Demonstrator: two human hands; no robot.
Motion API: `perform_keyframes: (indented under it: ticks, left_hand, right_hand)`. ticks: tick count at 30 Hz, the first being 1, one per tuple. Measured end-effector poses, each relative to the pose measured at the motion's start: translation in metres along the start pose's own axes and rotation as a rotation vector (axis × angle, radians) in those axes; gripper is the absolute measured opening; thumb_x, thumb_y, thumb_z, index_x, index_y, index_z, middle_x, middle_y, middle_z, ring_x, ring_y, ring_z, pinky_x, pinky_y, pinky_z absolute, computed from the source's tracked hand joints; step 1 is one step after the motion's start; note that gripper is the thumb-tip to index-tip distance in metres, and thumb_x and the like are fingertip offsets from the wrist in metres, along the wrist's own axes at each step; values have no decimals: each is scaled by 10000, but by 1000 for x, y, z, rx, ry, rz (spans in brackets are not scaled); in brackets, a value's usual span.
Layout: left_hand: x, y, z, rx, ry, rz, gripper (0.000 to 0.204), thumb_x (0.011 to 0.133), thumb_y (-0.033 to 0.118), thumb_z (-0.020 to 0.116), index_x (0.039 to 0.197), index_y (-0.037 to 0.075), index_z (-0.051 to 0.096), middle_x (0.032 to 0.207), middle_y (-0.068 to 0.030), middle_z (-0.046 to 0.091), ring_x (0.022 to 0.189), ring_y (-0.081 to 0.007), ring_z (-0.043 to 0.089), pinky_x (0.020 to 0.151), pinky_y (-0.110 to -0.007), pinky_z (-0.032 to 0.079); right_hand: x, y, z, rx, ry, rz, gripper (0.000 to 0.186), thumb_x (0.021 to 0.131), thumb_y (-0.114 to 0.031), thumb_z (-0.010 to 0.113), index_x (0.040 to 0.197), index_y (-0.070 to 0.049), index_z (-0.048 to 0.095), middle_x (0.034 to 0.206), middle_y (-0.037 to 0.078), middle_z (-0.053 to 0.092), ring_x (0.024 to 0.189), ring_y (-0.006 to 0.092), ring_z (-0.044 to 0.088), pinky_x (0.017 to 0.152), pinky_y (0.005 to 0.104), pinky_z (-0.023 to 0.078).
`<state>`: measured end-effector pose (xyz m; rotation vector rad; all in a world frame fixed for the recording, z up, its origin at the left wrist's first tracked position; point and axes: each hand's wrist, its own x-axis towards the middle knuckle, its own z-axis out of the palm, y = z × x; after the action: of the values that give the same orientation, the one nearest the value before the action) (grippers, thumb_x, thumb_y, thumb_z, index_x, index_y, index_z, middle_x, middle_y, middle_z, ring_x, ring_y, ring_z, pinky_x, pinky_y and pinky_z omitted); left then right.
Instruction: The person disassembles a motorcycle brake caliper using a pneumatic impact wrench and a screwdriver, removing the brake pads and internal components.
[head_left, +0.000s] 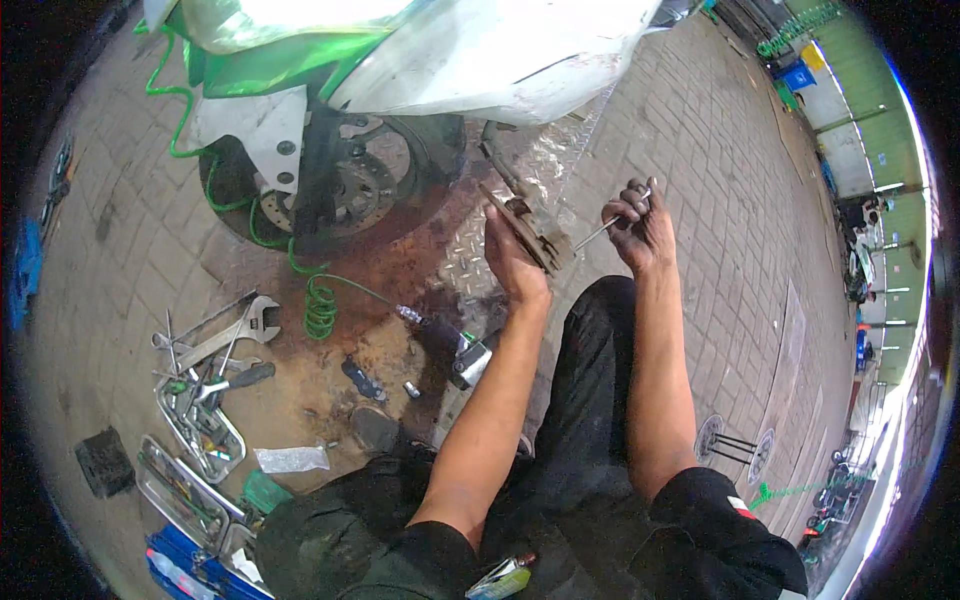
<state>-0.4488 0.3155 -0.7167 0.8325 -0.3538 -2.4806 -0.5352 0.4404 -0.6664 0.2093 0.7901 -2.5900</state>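
In front of my knees, my left hand [512,265] is closed round the edge of a greasy brown metal part [532,228]. The part looks like a disc seen nearly edge-on, with lumpy metal pieces on its right side; its exact kind is unclear. My right hand [641,228] is closed round a thin metal rod tool [594,234], whose end points down and left at the part. Whether its tip touches the part is hard to make out. Beyond my hands stands a white and green motorbike [480,60], its wheel [370,170] with a brake disc showing.
An air impact wrench [473,360] lies by my left forearm, joined to a green coiled hose [320,308]. On the left are a large adjustable wrench [225,335], metal trays [215,455] of tools, a blue toolbox [180,565] and a black block [104,463].
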Motion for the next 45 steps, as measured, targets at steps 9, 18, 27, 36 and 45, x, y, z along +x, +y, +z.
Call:
perform_keyframes:
  ticks: [9,18,27,36,45]
  left_hand:
    - [23,-15,-18,76,-121,204,370,986,422,516,954,59,587,842,3,565,732,-84,514,672,-251,443]
    - [45,14,-26,72,-175,-181,497,951,517,513,1076,52,633,930,-24,636,776,-144,610,696,-283,508]
    - [67,10,-35,-64,-234,-111,483,937,581,476,1062,139,624,859,-16,656,744,-185,640,683,-332,538]
    - [52,4,-21,74,-78,-55,521,898,622,524,1026,125,612,890,-7,621,761,-180,614,690,-331,518]
    - [32,-5,-12,1,-99,-51,539,925,597,492,1170,127,590,1084,-6,621,1010,-186,589,900,-348,469]
  right_hand:
    - [5,-3,-16,-1311,456,-301,304,985,-252,527,1165,-13,581,762,-12,520,592,83,417,572,241,384]
    - [-11,-7,-12,-1106,64,-271,174,967,-98,495,1098,-10,569,1015,71,623,601,112,536,561,264,439]
    - [-3,9,10,-835,153,-308,201,904,-44,427,1040,23,560,903,136,633,652,181,608,604,300,516]
    - [1,8,-1,-497,76,-237,252,984,-272,499,1115,-58,530,1121,141,620,883,190,581,864,313,451]
    - [-2,12,-6,-541,236,-365,318,970,-313,566,1143,-46,546,1065,94,630,785,126,558,703,264,474]
